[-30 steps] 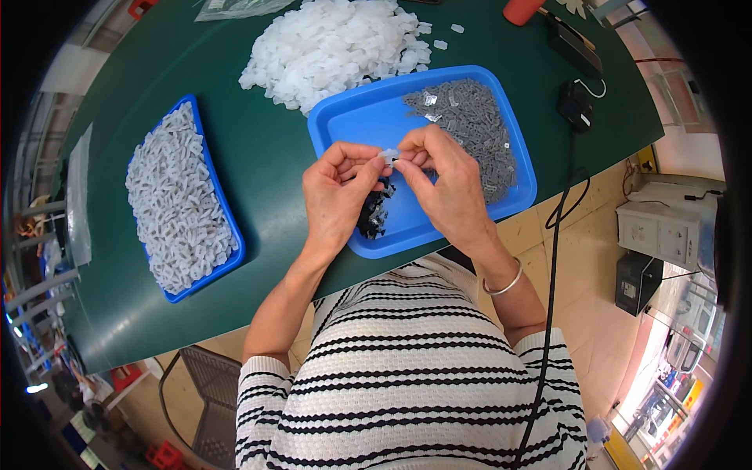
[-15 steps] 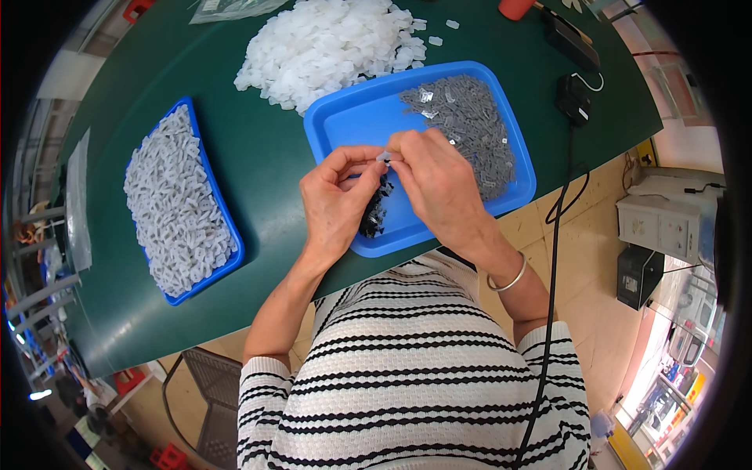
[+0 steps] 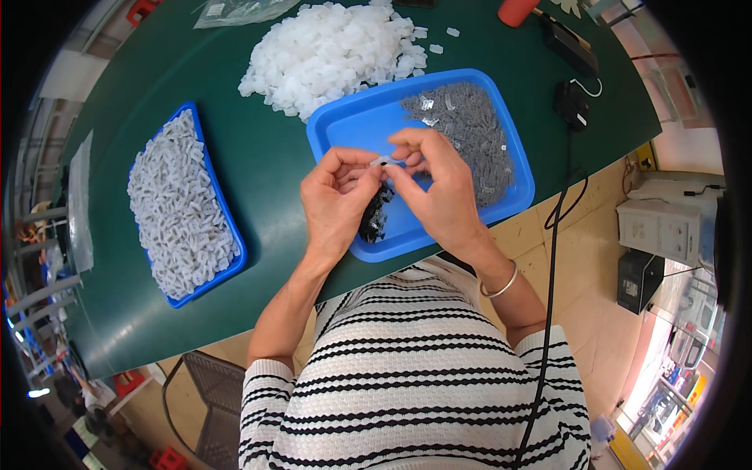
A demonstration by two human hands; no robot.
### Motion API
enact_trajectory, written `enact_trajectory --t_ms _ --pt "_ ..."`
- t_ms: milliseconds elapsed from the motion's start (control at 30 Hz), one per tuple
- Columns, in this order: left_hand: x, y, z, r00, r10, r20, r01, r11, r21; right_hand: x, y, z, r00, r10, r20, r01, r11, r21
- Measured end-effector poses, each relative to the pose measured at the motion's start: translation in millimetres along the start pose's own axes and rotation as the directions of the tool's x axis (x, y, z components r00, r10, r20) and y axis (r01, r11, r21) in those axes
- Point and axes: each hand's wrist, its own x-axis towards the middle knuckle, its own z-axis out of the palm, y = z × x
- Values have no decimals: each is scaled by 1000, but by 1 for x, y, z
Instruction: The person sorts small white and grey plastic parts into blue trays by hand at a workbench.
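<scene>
My left hand (image 3: 337,192) pinches a small translucent whitish plastic piece (image 3: 382,160) between thumb and forefinger. A dark spot shows on that piece. From the other side my right hand (image 3: 439,180) meets it with thumb and a curled finger, while its forefinger arches up and away. Both hands are over a blue tray (image 3: 348,129). A little heap of black flakes (image 3: 374,215) lies in the tray beside my left hand, partly covered by it. Grey small parts (image 3: 478,141) pile up along the tray's right side, with a few shiny bits among them.
A large pile of white translucent pieces (image 3: 325,55) sits behind the tray on the green table (image 3: 266,172). To the left stands a blue tray (image 3: 235,258) heaped with pale grey parts (image 3: 180,204). Clear plastic bags, a black adapter (image 3: 572,102) and its cable lie around.
My right forefinger has lifted off the small piece and spread from the thumb. My left hand keeps its pinch in nearly the same place.
</scene>
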Motion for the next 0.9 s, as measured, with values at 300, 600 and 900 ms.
enact_trajectory --t_ms 300,600,900 --pt "-4 -6 -1 1000 -14 -17 14 1000 -10 -11 12 13 906 397 146 -409 733 544" --pt "-3 -16 -1 976 219 1 -214 952 221 -16 15 14 930 357 82 -353 813 463" --pt "-1 13 -8 938 246 243 -346 656 670 -6 21 -7 960 212 185 -249 946 208"
